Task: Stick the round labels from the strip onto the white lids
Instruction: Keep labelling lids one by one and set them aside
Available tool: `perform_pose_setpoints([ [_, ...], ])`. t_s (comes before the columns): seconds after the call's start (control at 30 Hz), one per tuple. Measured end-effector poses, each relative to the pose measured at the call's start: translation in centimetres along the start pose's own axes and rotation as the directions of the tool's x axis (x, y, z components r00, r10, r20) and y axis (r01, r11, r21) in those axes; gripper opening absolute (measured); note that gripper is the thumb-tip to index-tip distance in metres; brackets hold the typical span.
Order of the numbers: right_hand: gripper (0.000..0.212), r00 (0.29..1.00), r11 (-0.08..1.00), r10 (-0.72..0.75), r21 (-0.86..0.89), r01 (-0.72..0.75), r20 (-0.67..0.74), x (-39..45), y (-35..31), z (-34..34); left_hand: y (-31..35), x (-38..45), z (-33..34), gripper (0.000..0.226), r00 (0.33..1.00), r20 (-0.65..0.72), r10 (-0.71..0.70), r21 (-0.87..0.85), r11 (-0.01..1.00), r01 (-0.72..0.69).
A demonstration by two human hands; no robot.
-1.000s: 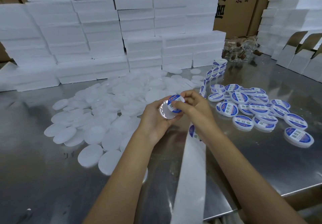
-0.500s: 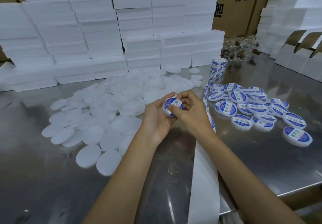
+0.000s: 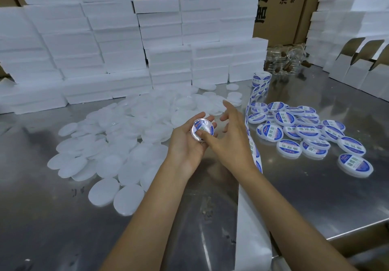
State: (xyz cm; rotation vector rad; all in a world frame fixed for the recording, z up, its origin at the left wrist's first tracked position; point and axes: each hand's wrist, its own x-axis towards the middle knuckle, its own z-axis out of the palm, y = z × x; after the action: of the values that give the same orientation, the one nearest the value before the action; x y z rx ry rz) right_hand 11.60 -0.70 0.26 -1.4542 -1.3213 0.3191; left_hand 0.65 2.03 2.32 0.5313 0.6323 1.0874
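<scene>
My left hand grips a white lid that carries a blue and white round label. My right hand has its thumb pressed on that label, its other fingers spread straight above the lid. The label strip runs from a roll at the back, past my right wrist and off the table's front edge as bare white backing. A heap of plain white lids lies to the left. Several labelled lids lie to the right.
The metal table ends at a front edge on the right. Stacks of white foam boxes wall off the back. Open white cartons stand at the far right. Clear jars with brown stoppers sit behind the roll.
My right hand laid the label onto the lid, then opened its fingers, so that only the thumb presses on it. Both hands have shifted slightly left and closer.
</scene>
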Motion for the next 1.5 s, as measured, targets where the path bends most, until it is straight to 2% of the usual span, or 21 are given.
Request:
perform_pose_setpoints([
  [0.03,0.081,1.000,1.000,0.019,-0.019,-0.019,-0.010,0.0,0.1,-0.1,0.0,-0.1,0.0,0.026,1.000,0.003,-0.005,-0.019,1.000,0.005],
  [0.17,0.056,0.997,0.987,-0.049,-0.154,0.040,-0.057,-0.3,0.0,-0.2,-0.1,-0.2,0.3,0.023,0.999,0.040,-0.001,-0.046,0.999,0.002],
  [0.27,0.050,0.991,0.943,-0.133,-0.308,0.127,0.001,-0.2,-0.1,-0.3,-0.1,-0.2,0.4,0.021,0.997,0.077,-0.006,-0.038,0.999,0.009],
  [0.4,0.052,0.990,0.903,-0.140,-0.410,0.127,-0.001,0.1,0.3,-0.5,-0.2,-0.5,0.5,0.023,0.995,0.097,0.005,0.000,1.000,-0.005],
  [0.53,0.051,0.995,0.926,-0.101,-0.364,0.095,0.004,0.0,0.3,-0.7,-0.4,-0.6,0.6,0.024,0.997,0.081,0.000,-0.045,0.999,0.003],
  [0.63,0.058,0.992,0.880,-0.125,-0.464,0.102,-0.020,-0.4,-0.1,-0.5,-0.4,-0.7,0.8,0.026,0.997,0.069,0.035,0.056,0.998,-0.039],
  [0.73,0.071,0.994,0.825,-0.089,-0.564,0.038,-0.065,-0.4,-0.4,-0.3,-0.6,-0.8,1.1,0.045,0.997,0.067,0.029,0.108,0.993,-0.036],
  [0.87,0.058,0.991,0.855,-0.084,-0.518,0.017,-0.106,-0.2,0.0,-0.6,-0.8,-1.2,1.4,0.058,0.994,0.112,-0.002,0.116,0.993,-0.011],
  [0.97,0.060,0.993,0.879,-0.048,-0.477,-0.010,-0.109,0.1,0.2,-0.5,-1.0,-1.1,1.4,0.052,0.995,0.101,-0.006,0.137,0.991,-0.007],
  [1.07,0.057,0.999,0.897,-0.011,-0.441,-0.014,-0.052,0.2,0.3,-0.5,-1.0,-1.2,1.4,0.042,0.995,0.097,0.010,0.151,0.988,-0.025],
  [1.17,0.045,0.996,0.912,-0.084,-0.405,0.072,-0.012,-0.3,-0.1,-0.9,-0.7,-1.1,1.3,0.040,0.995,0.094,0.032,0.124,0.991,-0.043],
  [1.23,0.054,0.990,0.878,-0.141,-0.461,0.128,0.005,-0.6,-0.4,-0.8,-0.4,-1.2,1.3,0.040,0.995,0.091,0.029,0.073,0.997,-0.036],
  [1.37,0.060,0.989,0.865,-0.111,-0.479,0.146,0.100,-0.5,-0.3,-0.8,-0.4,-0.9,0.9,0.037,0.996,0.092,0.020,0.070,0.997,-0.027],
  [1.5,0.051,0.977,0.915,-0.079,-0.375,0.150,0.197,-0.5,0.2,-1.2,-0.2,-0.7,0.4,0.026,0.994,0.110,0.017,0.117,0.993,-0.030],
])
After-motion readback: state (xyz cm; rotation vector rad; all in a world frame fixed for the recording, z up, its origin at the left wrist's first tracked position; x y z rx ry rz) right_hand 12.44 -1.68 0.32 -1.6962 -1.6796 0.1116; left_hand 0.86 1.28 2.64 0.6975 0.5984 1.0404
